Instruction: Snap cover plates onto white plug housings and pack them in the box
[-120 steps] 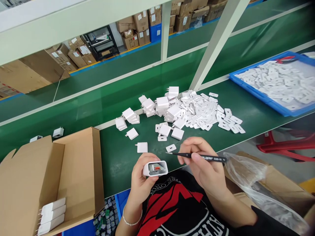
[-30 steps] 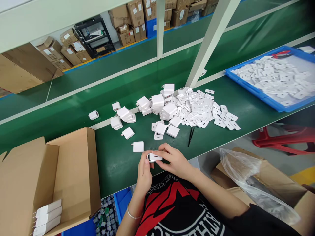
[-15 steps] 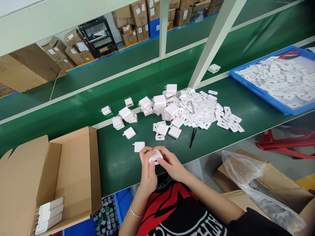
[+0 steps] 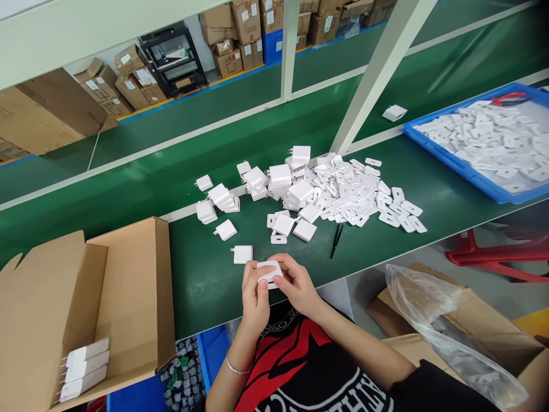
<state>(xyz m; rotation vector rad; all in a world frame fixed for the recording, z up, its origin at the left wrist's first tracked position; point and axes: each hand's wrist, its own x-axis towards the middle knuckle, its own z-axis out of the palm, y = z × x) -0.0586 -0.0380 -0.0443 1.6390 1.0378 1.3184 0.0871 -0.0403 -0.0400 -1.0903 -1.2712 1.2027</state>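
Note:
Both hands hold one white charger point(image 4: 270, 273) near the front edge of the bench. My left hand point(image 4: 256, 293) grips its left side, one finger across the top. My right hand point(image 4: 298, 283) closes on its right side, the thumb at the front by the port end. Just beyond the fingers lies another white charger point(image 4: 243, 254) with its prongs to the left. Several more chargers point(image 4: 280, 176) are heaped farther back, next to a pile of flat white end covers point(image 4: 347, 189). Black tweezers point(image 4: 337, 240) lie right of the hands.
At left an open cardboard box point(image 4: 124, 297) holds three chargers point(image 4: 86, 369). A blue tray point(image 4: 463, 166) with many covers and red-handled pliers point(image 4: 510, 98) sits at right. A slanted white post point(image 4: 381, 74) rises behind the pile. Below the bench are bins and a plastic-lined carton point(image 4: 463, 320).
The held charger has tilted slightly and shows more of its top; both hands stay around it. The view has shifted a little.

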